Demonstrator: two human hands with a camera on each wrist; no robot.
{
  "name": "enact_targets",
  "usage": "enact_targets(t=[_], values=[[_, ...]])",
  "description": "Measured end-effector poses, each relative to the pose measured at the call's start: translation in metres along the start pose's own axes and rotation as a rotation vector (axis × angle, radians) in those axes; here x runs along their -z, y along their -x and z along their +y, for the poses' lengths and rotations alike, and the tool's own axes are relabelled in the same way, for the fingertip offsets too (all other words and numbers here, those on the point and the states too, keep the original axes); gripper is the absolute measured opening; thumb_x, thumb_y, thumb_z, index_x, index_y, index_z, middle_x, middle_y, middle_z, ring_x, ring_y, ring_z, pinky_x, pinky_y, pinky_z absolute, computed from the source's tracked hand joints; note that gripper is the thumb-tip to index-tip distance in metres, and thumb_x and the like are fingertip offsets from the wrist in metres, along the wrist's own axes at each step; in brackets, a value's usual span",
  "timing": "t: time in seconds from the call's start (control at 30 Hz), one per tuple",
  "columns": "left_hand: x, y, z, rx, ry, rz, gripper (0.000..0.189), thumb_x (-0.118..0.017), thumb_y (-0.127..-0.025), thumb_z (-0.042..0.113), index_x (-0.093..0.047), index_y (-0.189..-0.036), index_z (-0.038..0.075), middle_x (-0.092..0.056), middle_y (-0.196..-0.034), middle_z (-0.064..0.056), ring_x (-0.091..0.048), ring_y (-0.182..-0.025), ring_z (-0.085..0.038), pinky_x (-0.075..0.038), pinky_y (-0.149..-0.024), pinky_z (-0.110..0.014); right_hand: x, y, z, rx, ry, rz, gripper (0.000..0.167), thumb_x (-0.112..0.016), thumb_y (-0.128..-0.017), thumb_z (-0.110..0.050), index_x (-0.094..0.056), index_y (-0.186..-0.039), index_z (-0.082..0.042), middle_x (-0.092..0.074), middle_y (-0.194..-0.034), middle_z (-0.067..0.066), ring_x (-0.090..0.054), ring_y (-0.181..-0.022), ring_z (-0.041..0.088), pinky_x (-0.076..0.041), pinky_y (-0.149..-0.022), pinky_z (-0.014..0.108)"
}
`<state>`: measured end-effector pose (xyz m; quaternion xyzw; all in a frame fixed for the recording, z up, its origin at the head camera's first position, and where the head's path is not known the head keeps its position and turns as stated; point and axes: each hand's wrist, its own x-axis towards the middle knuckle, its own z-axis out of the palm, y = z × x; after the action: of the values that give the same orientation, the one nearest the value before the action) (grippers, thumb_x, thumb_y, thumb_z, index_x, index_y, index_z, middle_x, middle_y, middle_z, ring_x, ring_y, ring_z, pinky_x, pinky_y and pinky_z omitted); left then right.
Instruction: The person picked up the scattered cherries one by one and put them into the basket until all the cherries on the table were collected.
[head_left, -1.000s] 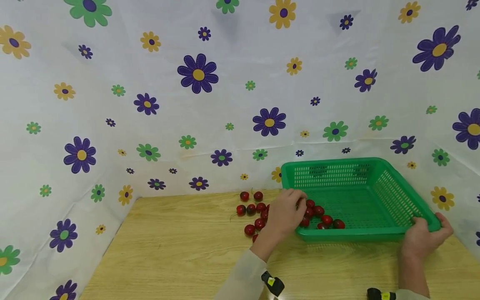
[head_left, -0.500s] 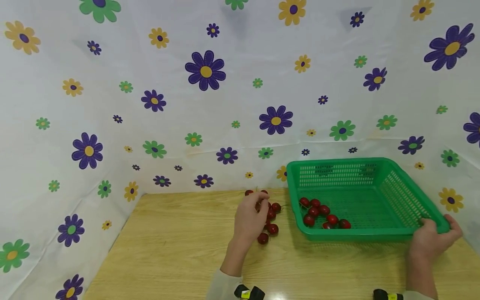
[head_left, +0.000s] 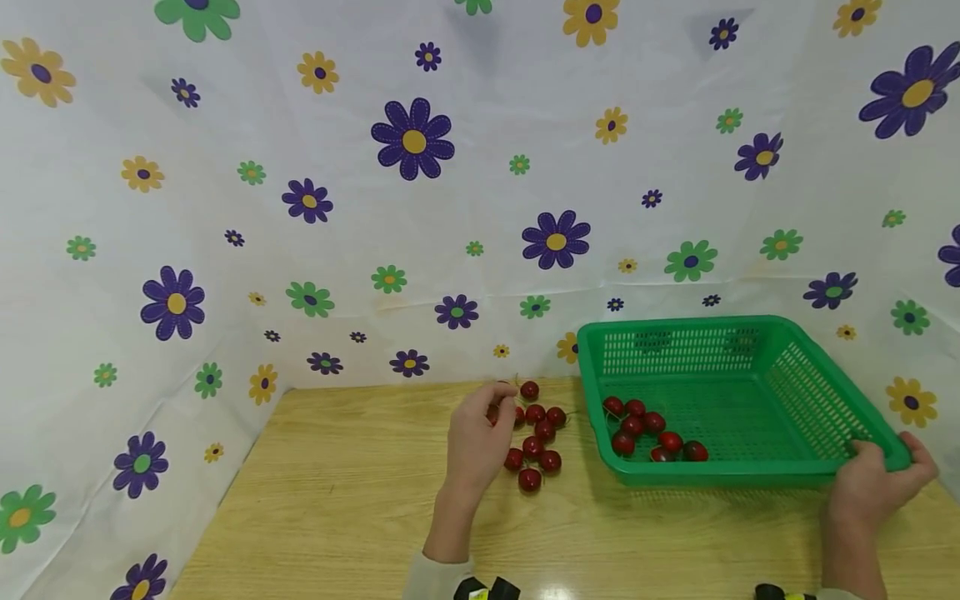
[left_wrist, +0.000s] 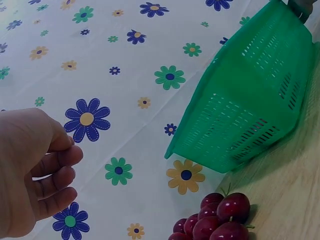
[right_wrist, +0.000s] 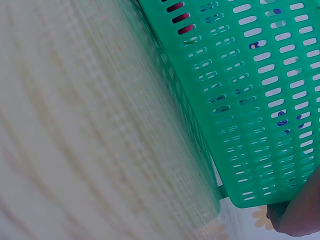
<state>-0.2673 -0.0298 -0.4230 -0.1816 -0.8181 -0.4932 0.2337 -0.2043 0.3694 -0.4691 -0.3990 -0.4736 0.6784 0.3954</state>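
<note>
My left hand (head_left: pixel 478 442) hovers at the left side of a loose cluster of red cherries (head_left: pixel 545 430) on the table, covering part of a few. In the left wrist view the fingers of my left hand (left_wrist: pixel 35 175) are loosely bent and no cherry shows between them; the cherries (left_wrist: pixel 234 207) are at lower right. My right hand (head_left: pixel 870 487) grips the near right corner of a green plastic basket (head_left: pixel 712 477), thumb over the rim. Inside the basket, several cherries (head_left: pixel 632 426) lie at the left end. The right wrist view has the slotted basket (right_wrist: pixel 265 70) and one finger (right_wrist: pixel 300 215).
A white cloth (head_left: pixel 337 242) printed with flowers hangs behind and beside the wooden table (head_left: pixel 352 483). The basket stands at the right, near the back cloth, with a narrow strip of wood between it and the loose cherries.
My left hand has moved left from over the basket's left edge to the loose cherries; the cherries in the basket are now uncovered. The right hand keeps its grip on the corner.
</note>
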Motion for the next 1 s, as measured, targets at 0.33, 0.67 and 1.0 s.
enact_targets(t=[0.33, 0.67, 1.0], values=[[0.011, -0.004, -0.003, 0.017, -0.014, 0.008, 0.012, -0.060, -0.095, 0.003, -0.071, -0.099, 0.007, -0.070, -0.089, -0.003, -0.057, -0.073, -0.011, -0.049, -0.064, -0.024, -0.001, 0.002, -0.002, 0.013, -0.010, 0.007, 0.047, -0.042, -0.097, -0.004, -0.035, -0.137, -0.028, -0.027, -0.147, -0.008, -0.030, -0.125, 0.003, -0.026, -0.093, 0.007], [0.027, -0.007, -0.012, 0.073, -0.024, 0.057, 0.012, -0.060, -0.095, 0.003, -0.071, -0.100, 0.007, -0.068, -0.082, -0.003, -0.058, -0.072, -0.014, -0.048, -0.064, -0.024, -0.001, 0.001, 0.000, 0.029, -0.017, 0.005, 0.047, -0.041, -0.097, -0.003, -0.035, -0.137, -0.026, -0.028, -0.146, -0.007, -0.031, -0.126, 0.003, -0.026, -0.095, 0.006], [0.039, -0.008, -0.017, 0.106, -0.044, 0.074, 0.012, -0.060, -0.096, 0.004, -0.071, -0.100, 0.005, -0.069, -0.083, -0.008, -0.058, -0.072, -0.015, -0.049, -0.065, -0.025, -0.001, 0.003, -0.001, 0.021, 0.006, 0.003, 0.047, -0.042, -0.098, -0.005, -0.034, -0.138, -0.027, -0.027, -0.151, -0.006, -0.030, -0.127, 0.002, -0.024, -0.096, 0.006]])
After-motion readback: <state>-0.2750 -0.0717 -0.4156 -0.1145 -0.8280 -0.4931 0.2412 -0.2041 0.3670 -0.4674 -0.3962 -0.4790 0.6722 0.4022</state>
